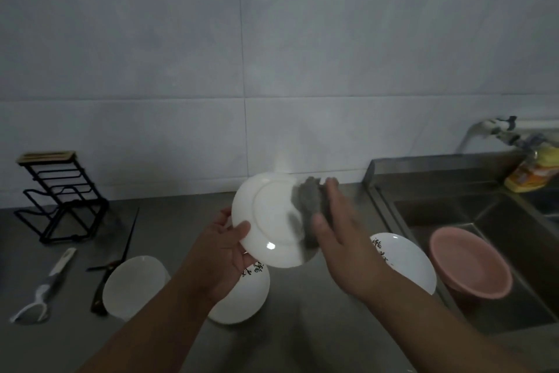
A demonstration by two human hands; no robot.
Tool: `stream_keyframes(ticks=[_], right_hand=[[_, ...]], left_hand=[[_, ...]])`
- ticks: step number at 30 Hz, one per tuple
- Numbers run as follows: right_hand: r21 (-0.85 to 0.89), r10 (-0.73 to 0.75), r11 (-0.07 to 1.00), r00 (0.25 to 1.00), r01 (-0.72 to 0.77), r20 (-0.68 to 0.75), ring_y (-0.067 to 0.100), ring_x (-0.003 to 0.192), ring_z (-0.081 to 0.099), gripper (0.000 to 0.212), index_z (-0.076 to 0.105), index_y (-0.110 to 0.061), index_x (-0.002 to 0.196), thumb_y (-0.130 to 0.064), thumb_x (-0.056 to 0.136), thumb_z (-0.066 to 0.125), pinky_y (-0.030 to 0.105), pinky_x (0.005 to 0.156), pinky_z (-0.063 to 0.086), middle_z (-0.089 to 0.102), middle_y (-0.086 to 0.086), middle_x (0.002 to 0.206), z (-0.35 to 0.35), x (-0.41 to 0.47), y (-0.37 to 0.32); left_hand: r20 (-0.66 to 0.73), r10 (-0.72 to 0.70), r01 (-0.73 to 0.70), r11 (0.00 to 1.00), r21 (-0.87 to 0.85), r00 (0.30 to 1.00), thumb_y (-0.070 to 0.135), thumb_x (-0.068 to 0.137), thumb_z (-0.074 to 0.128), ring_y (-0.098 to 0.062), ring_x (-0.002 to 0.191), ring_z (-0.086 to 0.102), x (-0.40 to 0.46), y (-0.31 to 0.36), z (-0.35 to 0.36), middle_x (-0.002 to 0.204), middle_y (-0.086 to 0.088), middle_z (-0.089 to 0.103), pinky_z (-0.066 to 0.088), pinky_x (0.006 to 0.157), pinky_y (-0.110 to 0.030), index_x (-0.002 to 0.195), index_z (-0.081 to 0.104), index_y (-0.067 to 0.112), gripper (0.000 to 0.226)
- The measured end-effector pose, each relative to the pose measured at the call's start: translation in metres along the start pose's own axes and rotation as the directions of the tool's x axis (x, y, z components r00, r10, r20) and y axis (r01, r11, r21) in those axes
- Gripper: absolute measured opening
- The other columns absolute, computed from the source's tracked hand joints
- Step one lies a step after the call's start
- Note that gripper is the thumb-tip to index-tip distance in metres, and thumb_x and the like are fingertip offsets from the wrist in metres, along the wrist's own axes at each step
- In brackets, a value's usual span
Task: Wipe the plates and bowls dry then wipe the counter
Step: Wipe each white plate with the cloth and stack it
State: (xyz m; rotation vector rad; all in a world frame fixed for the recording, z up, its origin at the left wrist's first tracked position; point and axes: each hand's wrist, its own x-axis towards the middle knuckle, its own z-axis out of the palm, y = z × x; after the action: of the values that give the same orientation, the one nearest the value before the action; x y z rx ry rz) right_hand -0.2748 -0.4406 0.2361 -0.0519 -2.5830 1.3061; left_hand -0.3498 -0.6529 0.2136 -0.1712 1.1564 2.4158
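My left hand point(225, 247) grips the lower left rim of a white plate point(269, 218), held tilted above the counter with its underside facing me. My right hand point(338, 230) presses a grey cloth point(308, 206) flat against the plate's right side; the cloth is blurred. On the grey counter point(302, 327) below lie a white bowl point(133, 285) at left, a white dish with dark markings point(242, 297) under my left wrist, and another marked white plate point(405, 260) at right, partly hidden by my right forearm.
A black wire rack point(57, 200) stands at back left. A white-handled peeler point(45, 285), black chopsticks point(130, 236) and a dark-handled tool point(101, 288) lie left of the bowl. The steel sink point(484, 209) at right holds a pink basin point(472, 263); a yellow bottle point(535, 170) and tap point(490, 127) sit behind it.
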Motion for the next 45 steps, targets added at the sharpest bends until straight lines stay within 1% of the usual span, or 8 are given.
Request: stream_keyframes(ticks=[3,6,12,17,23,31,39,45], right_hand=[[-0.530,-0.115,0.826,0.979,0.189,0.170,0.025,0.157,-0.019,0.085,-0.001,-0.022,0.166,-0.074,0.098,0.008,0.041,0.128,-0.003,-0.011,-0.004,0.173,0.019,-0.004,0.003],[-0.715,-0.138,0.674,0.982,0.189,0.129,0.034,0.155,-0.025,0.092,0.005,-0.012,0.165,-0.075,0.098,0.002,0.052,0.124,-0.013,-0.011,0.008,0.172,0.022,0.003,0.003],[-0.597,-0.196,0.764,0.970,0.245,0.147,0.027,0.157,-0.020,0.098,-0.003,-0.009,0.164,-0.079,0.095,-0.001,0.050,0.128,-0.002,-0.013,0.011,0.171,0.036,0.016,-0.037],[-0.584,-0.337,0.662,0.883,0.469,0.327,0.027,0.158,-0.016,0.091,0.002,-0.011,0.165,-0.074,0.100,0.012,0.053,0.128,0.003,-0.012,0.008,0.172,0.044,0.006,-0.047],[-0.659,-0.135,0.724,0.979,0.202,0.151,0.039,0.156,-0.016,0.094,-0.007,-0.021,0.165,-0.081,0.093,-0.001,0.064,0.124,0.008,-0.017,0.001,0.172,0.030,0.025,-0.042],[-0.568,-0.435,0.656,0.864,0.497,0.254,0.028,0.159,-0.003,0.079,0.026,-0.011,0.162,-0.066,0.105,0.024,0.060,0.125,0.016,0.012,0.006,0.172,0.031,0.004,-0.043],[-0.415,-0.327,0.833,0.931,0.366,0.164,0.007,0.147,0.035,0.078,0.039,-0.028,0.157,-0.072,0.100,0.011,0.037,0.119,0.034,0.039,-0.009,0.160,-0.006,0.062,-0.054],[-0.179,-0.150,0.973,0.989,0.148,0.000,-0.006,0.154,-0.007,0.076,0.002,-0.038,0.163,-0.074,0.097,0.016,0.009,0.118,0.002,-0.008,-0.021,0.169,0.032,-0.007,-0.037]], left_hand=[[0.060,-0.005,0.004,1.000,0.028,0.998,0.004,0.085,0.059,-0.035,0.113,0.069,-0.006,0.004,-0.001,0.128,-0.013,0.069,0.058,0.087,-0.059,0.131,0.056,0.013,0.048],[0.093,0.002,-0.009,0.997,0.074,0.996,0.004,0.084,0.061,-0.039,0.114,0.068,-0.012,0.006,-0.002,0.130,-0.015,0.068,0.053,0.091,-0.066,0.135,0.055,0.012,0.052],[0.143,0.032,-0.047,0.993,0.107,0.989,0.007,0.087,0.062,-0.039,0.114,0.067,-0.021,0.013,0.010,0.129,-0.018,0.067,0.058,0.085,-0.056,0.136,0.056,0.013,0.049],[0.166,0.085,-0.096,0.994,0.060,0.983,0.003,0.090,0.057,-0.034,0.105,0.070,-0.023,0.027,0.009,0.127,-0.021,0.067,0.059,0.085,-0.051,0.134,0.056,0.010,0.045],[0.175,0.058,-0.072,0.994,0.077,0.983,0.005,0.088,0.058,-0.040,0.119,0.065,-0.030,0.024,0.002,0.132,-0.017,0.066,0.053,0.094,-0.065,0.138,0.053,0.012,0.050],[0.185,0.039,-0.044,0.999,0.021,0.982,0.003,0.089,0.067,-0.038,0.115,0.067,-0.030,0.037,-0.005,0.133,-0.021,0.065,0.059,0.084,-0.059,0.139,0.051,0.011,0.053],[0.264,0.002,-0.041,0.989,0.142,0.965,0.005,0.080,0.063,-0.035,0.105,0.071,-0.037,0.042,-0.005,0.119,-0.016,0.071,0.061,0.077,-0.057,0.130,0.056,0.016,0.052],[0.145,0.123,-0.117,0.992,-0.052,0.982,0.000,0.085,0.056,-0.028,0.104,0.073,-0.039,0.039,-0.004,0.121,-0.011,0.073,0.062,0.072,-0.049,0.119,0.060,0.018,0.039]])
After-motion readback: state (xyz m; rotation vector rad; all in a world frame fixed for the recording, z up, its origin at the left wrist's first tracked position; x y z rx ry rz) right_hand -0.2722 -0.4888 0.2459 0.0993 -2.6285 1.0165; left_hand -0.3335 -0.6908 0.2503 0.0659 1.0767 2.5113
